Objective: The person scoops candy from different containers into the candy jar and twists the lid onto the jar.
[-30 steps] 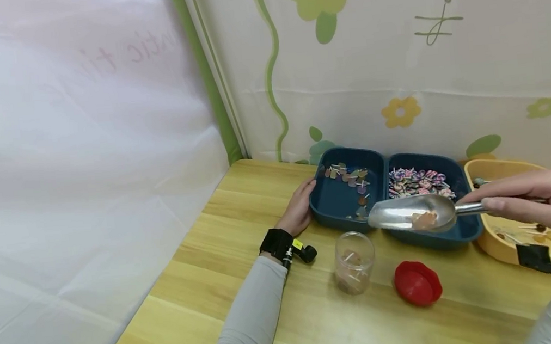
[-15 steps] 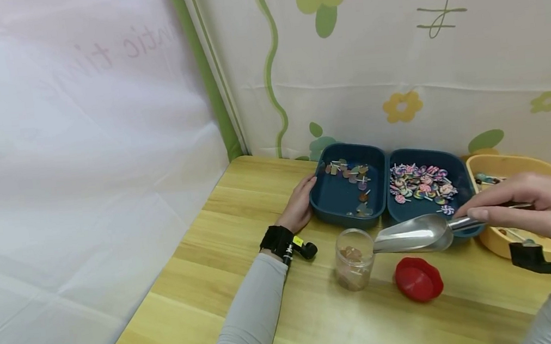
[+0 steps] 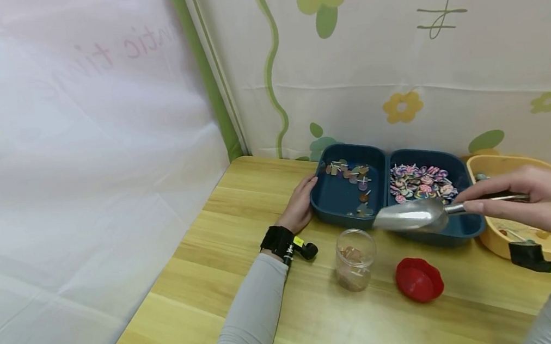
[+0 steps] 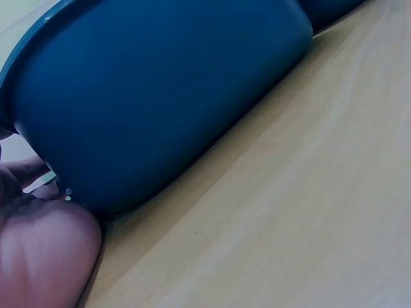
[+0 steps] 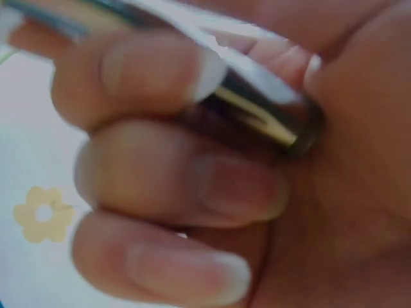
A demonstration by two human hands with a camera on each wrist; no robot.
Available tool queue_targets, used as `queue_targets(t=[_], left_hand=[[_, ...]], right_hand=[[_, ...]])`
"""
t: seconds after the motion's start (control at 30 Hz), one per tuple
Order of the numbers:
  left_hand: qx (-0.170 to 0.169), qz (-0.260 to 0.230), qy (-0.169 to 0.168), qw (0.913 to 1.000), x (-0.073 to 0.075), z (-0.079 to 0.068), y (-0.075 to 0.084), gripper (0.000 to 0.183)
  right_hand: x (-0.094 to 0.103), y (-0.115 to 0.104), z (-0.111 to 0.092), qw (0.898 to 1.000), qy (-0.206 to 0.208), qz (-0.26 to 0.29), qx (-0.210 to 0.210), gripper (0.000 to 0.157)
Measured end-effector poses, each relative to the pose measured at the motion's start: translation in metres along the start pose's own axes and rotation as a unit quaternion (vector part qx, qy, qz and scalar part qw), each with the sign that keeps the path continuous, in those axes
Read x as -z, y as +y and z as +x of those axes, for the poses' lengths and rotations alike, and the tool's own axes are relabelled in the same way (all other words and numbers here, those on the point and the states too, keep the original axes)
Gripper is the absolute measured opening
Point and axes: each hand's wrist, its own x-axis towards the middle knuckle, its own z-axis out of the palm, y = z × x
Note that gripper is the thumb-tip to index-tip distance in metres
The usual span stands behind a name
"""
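Note:
In the head view my right hand (image 3: 529,201) pinches the thin handle of a shiny metal scoop (image 3: 407,216). In the right wrist view its fingers (image 5: 154,173) curl round that handle. The scoop hovers level above the front of a dark blue bin (image 3: 458,232) of striped lollipop charms (image 3: 424,183); its inside cannot be made out. Just in front stands a clear jar (image 3: 356,266), part filled with pale brownish pieces. My left hand (image 3: 300,205) rests against the left side of another blue bin (image 3: 332,200), which holds a few translucent charms (image 3: 354,173).
A red scalloped dish or lid (image 3: 419,279) lies right of the jar. At the right, a yellow bin (image 3: 493,240) with small pieces is partly behind my right hand. The wooden table (image 3: 183,300) ends at the left beside a white curtain (image 3: 84,183).
The scoop, which carried a pale brown piece, dipped to the jar's rim and has risen back over the bin. The jar's contents look higher. My left hand keeps its place.

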Motion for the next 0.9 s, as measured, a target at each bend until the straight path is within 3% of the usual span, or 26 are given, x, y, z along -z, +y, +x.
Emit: queue_targets(t=[0.13,0.37,0.6,0.8,0.9], left_hand=[[0.001,-0.001,0.000,1.0000,0.000,0.000,0.000,0.047],[0.002,0.002,-0.001,1.0000,-0.001,0.000,0.000,0.050],[0.008,-0.002,0.001,1.0000,-0.004,0.000,-0.005,0.049],[0.006,-0.007,-0.005,0.9999,-0.005,0.002,-0.009,0.050],[0.005,-0.007,-0.008,0.9999,-0.005,0.002,-0.008,0.050]], right_hand=[[0.000,-0.004,0.017,0.999,-0.011,-0.030,-0.019,0.026],[-0.029,-0.004,0.067,0.996,-0.054,0.060,-0.023,0.035],[-0.070,-0.014,0.104,0.997,-0.044,0.016,-0.053,0.031],[-0.097,-0.020,0.117,0.994,-0.022,-0.051,-0.089,0.024],[-0.104,-0.018,0.120,0.993,-0.023,-0.054,-0.106,0.024]])
